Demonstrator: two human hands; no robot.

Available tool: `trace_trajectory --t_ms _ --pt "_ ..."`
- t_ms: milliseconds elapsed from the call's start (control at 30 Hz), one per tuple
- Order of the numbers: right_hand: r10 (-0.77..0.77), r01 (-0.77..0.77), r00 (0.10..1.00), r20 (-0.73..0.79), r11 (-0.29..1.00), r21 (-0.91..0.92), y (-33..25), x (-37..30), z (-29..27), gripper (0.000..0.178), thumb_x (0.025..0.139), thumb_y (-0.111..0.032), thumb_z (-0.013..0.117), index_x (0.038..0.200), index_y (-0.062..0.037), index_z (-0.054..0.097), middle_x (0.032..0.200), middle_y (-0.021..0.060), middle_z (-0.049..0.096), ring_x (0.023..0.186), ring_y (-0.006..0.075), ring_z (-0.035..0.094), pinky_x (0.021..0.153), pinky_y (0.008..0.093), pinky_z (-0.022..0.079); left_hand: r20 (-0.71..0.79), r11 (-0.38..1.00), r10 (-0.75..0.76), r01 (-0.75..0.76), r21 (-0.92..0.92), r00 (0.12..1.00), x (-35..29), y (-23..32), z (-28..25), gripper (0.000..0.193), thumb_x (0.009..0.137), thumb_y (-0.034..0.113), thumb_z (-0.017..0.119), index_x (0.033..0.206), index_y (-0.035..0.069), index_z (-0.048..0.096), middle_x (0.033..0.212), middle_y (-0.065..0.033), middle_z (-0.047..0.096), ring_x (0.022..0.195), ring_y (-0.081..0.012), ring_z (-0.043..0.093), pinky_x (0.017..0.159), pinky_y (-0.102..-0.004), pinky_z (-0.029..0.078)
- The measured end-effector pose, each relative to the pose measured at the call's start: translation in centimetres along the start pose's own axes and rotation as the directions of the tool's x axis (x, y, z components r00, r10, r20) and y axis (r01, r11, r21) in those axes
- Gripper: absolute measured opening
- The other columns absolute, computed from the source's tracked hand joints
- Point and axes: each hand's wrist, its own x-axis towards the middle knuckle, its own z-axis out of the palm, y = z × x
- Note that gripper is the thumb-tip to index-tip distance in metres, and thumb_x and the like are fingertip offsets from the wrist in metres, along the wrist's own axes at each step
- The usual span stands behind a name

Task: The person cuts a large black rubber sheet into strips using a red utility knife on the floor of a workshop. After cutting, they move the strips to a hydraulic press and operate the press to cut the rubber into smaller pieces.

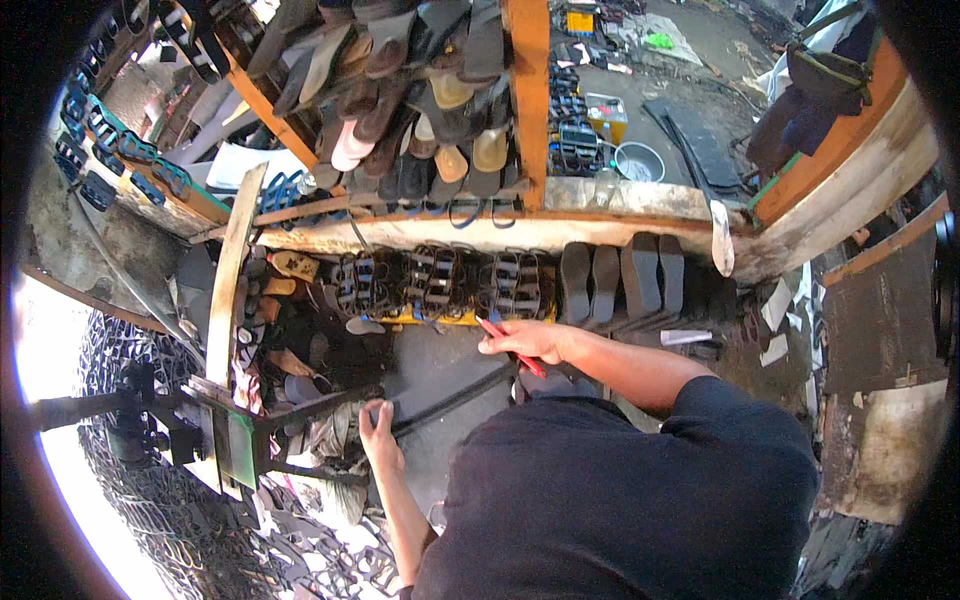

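Observation:
My right hand (pixel 535 342) reaches in from the right over a grey surface, its fingers closed round a slim red pen-like tool (pixel 530 365). Both ends of the tool stick out of the grip; its exact kind is too small to tell. Lower down on the left, my left hand (pixel 380 435) is raised with thumb and fingertips apart, and nothing shows between them. It is beside the near end of a long black strip (pixel 450 400) that slants across the grey surface (pixel 420 360).
Strappy sandals (pixel 435 280) stand in a row ahead, with dark soles (pixel 640 275) to their right. Shoe lasts and soles (pixel 400 110) fill the shelf above. A metal stand (pixel 235 445) with an upright wooden strip (pixel 232 270) is at left. Cut scraps (pixel 320 545) litter the lower left.

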Motion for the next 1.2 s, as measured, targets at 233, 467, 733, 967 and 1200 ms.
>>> trace_trajectory --t_ms 233,467,733,967,1200 --pt "-0.123 0.143 0.969 -0.212 0.987 0.079 3.2 4.1 2.6 0.046 0.087 -0.051 0.074 0.093 -0.0108 0.053 0.075 -0.0019 0.042 0.064 0.0113 0.043 0.048 0.0325 0.032 0.349 1.000 -0.017 0.024 -0.015 0.937 8.5 -0.2 -1.5 0.018 0.097 0.015 0.066 0.110 0.004 0.059 0.105 -0.0006 0.057 0.101 -0.0119 0.050 0.095 -0.0257 0.037" --pt "-0.110 0.198 0.936 -0.334 0.950 0.242 3.0 3.5 7.2 0.039 0.089 -0.047 0.073 0.100 -0.0124 0.059 0.082 -0.0003 0.049 0.063 0.0100 0.045 0.048 0.0292 0.037 0.544 1.000 0.007 -0.013 0.009 0.839 15.8 1.0 -3.1 0.026 0.098 0.023 0.065 0.115 0.004 0.060 0.106 -0.0001 0.059 0.102 -0.0121 0.052 0.097 -0.0262 0.037" --pt "-0.082 0.376 0.742 -0.666 0.873 0.311 4.1 4.5 9.1 0.031 0.087 -0.033 0.076 0.100 -0.0096 0.060 0.070 -0.0034 0.048 0.053 0.0093 0.042 0.046 0.0297 0.033 0.509 0.997 -0.076 0.082 0.010 0.858 21.6 2.6 -1.7 0.064 0.095 0.033 0.069 0.145 0.011 0.035 0.132 -0.0075 0.052 0.112 -0.0206 0.055 0.093 -0.0369 0.042" --pt "-0.057 0.528 0.406 -0.912 0.829 0.184 3.9 11.0 -3.1 0.035 0.088 -0.030 0.074 0.107 -0.0067 0.055 0.076 -0.0013 0.048 0.065 0.0118 0.044 0.057 0.0326 0.038 0.414 0.977 -0.209 0.178 0.115 0.886 25.7 -2.2 -6.2 0.074 0.093 0.036 0.073 0.147 0.010 0.028 0.119 -0.0065 0.058 0.100 -0.0166 0.055 0.082 -0.0366 0.044" --pt "-0.004 0.653 0.334 -0.943 0.722 0.228 3.5 16.4 -12.2 0.039 0.086 -0.034 0.074 0.112 -0.0108 0.057 0.085 -0.0005 0.055 0.076 0.0132 0.051 0.062 0.0360 0.042 0.212 0.866 -0.430 0.334 0.372 0.877 23.0 -11.0 -17.8 0.069 0.091 0.021 0.073 0.145 0.015 0.030 0.098 -0.0026 0.059 0.091 -0.0136 0.057 0.066 -0.0276 0.046"
